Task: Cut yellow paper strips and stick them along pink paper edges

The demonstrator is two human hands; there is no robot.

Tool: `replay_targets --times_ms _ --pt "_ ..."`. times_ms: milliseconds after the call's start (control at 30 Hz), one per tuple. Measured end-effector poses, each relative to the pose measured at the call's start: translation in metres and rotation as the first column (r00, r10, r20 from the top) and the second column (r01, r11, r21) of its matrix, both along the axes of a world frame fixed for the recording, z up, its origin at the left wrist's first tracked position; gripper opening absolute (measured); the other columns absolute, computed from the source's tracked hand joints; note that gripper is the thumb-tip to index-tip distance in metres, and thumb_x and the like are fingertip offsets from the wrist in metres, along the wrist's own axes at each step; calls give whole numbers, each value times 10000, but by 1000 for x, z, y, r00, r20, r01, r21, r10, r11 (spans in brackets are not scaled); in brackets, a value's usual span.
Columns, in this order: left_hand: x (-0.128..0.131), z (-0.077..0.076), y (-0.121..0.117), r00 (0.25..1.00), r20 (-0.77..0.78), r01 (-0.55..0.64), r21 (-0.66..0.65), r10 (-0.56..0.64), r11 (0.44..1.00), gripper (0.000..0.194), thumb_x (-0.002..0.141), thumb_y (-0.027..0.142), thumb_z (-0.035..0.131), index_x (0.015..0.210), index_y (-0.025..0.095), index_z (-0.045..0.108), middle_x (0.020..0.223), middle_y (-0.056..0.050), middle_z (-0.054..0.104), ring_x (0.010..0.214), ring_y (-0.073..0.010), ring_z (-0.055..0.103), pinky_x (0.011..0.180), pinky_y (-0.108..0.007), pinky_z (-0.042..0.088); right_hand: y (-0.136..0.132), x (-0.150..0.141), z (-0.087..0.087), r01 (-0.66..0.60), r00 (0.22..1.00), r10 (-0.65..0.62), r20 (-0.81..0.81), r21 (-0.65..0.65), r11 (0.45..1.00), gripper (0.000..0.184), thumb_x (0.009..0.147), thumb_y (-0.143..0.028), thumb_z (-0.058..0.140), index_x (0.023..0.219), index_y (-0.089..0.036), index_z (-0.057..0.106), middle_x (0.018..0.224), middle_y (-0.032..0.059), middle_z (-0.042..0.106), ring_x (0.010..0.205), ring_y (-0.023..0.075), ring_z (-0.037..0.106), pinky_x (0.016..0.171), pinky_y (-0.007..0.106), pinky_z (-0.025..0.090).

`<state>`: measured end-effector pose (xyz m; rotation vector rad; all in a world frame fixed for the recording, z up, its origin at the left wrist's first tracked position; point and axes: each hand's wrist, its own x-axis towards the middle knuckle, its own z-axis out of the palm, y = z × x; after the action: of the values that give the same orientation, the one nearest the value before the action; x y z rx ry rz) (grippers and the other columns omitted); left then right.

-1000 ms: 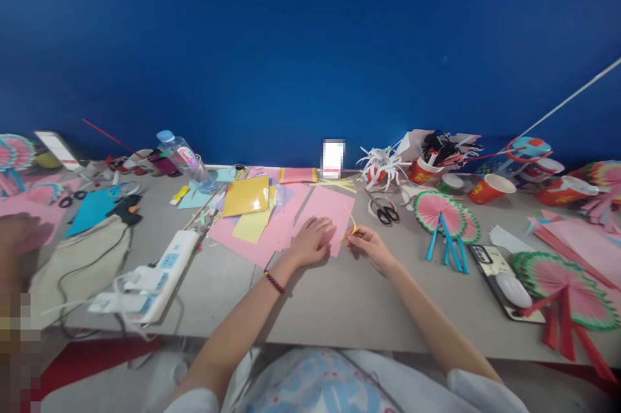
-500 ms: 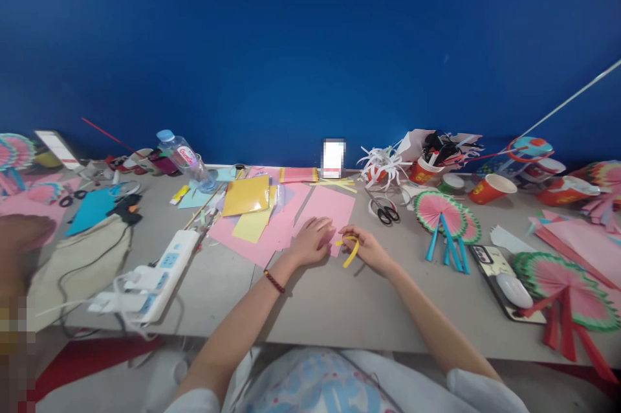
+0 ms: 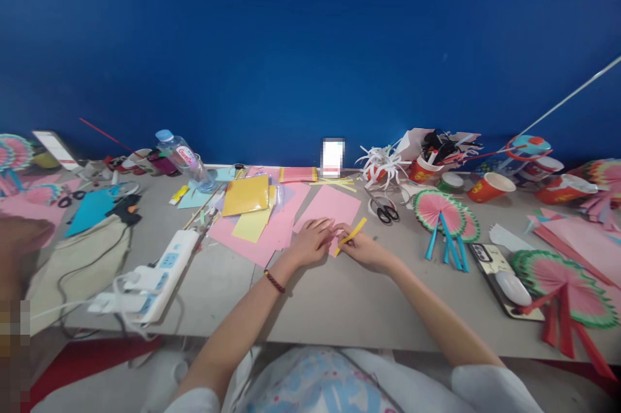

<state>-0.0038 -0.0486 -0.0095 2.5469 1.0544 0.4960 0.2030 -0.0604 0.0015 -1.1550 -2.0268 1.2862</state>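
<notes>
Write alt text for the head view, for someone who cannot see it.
A person's right hand holds a yellow strip at the edge of a pink sheet; the left hand rests on it. Scissors and pink paper fans lie farther right.

Single head-worn view, facing forward and pitched down across the desk (image 3: 339,309). Blue wall (image 3: 310,44) fills nearly the upper half. Frame centre falls near the desk's rear edge, close to a propped phone (image 3: 333,158). Printed garment (image 3: 320,387) at bottom, nearest the lens; left hand (image 3: 313,241) and right hand (image 3: 361,248) farther off, just below centre. Wide field; desk runs out both sides.
</notes>
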Motion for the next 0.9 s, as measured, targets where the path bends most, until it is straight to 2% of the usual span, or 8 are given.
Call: replay_targets --times_ms 167,400,567,700,800,900 --pt "-1 -4 1 1000 -9 0 27 0 1000 444 855 232 463 1298 217 498 1478 -72 400 1367 -236 328 1103 -451 275 -3 -1 1 -35 999 35 -4 18 999 371 839 -197 487 1210 -204 469 783 -20 586 724 144 551 723 269 438" --pt "-1 -2 1 1000 -21 -4 22 5 1000 416 854 229 457 1264 221 530 1463 -71 420 1362 -229 334 1101 -448 281 -5 -1 -1 -9 999 6 42 65 998 382 836 -167 475 1215 -216 494 807 -10 609 742 153 557 728 272 428" --pt "-1 -2 1 1000 -9 -7 -4 7 1000 484 810 162 440 1284 226 514 1474 -58 409 1366 -223 332 1107 -453 268 -5 -4 3 -5 994 -6 105 100 995 363 829 -157 483 1187 -206 517 823 8 629 741 165 561 724 276 420" --pt "-2 -1 2 1000 2 3 -29 -3 1000 516 783 176 471 1296 227 497 1483 -56 397 1373 -229 322 1115 -450 256 -7 -6 4 17 992 -28 122 90 996 336 828 -155 482 1160 -197 513 823 15 624 749 170 562 724 285 422" --pt "-2 0 1 1000 8 8 -31 -8 999 553 766 168 486 1317 211 472 1479 -68 401 1371 -225 325 1120 -436 254 -7 -5 1 7 996 -14 84 79 997 299 830 -156 481 1123 -199 518 804 6 603 741 165 555 716 287 423" --pt "-3 0 1 1000 5 16 -18 -16 1000 557 768 163 487 1322 216 464 1477 -63 406 1370 -216 327 1121 -426 253 -7 -4 -1 -36 998 37 -41 24 999 251 850 -177 474 1096 -204 515 794 -5 580 736 154 561 708 281 436"
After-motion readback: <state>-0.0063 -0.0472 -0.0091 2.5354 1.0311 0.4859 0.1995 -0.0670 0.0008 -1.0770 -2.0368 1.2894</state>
